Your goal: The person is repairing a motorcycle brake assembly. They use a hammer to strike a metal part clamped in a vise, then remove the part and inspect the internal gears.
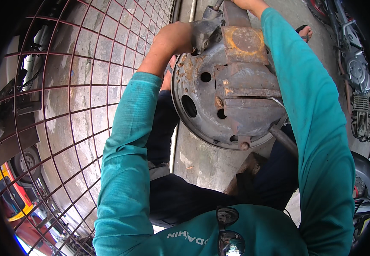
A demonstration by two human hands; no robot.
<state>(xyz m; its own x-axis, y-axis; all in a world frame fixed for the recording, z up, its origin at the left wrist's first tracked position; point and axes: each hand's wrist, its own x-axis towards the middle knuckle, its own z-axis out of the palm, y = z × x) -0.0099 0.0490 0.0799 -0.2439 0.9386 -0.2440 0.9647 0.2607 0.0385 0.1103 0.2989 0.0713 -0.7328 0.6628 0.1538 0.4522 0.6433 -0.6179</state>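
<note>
A rusty bench vise (251, 91) sits on a grey steel wheel rim (189, 87) with round and oval holes. My left hand (174, 37) is closed round a dark, greasy metal casting (207, 33) beside the vise's far end. A thin metal rod (218, 5) runs from the top of the casting out past the upper edge. My right hand (249, 3) lies at the top edge, right of the rod and past the vise's far end. The frame cuts off its fingers, so whatever they hold is hidden. The vise's handle bar (284, 138) slants toward my right leg.
A dark red wire-grid fence (82, 85) stands along my left side. Motorcycle parts, including an engine (359, 70), line the right. Below the wheel rim is a rusty brown block (249, 168). Sunglasses (229, 228) hang on my shirt. Concrete floor (202, 168) surrounds the stand.
</note>
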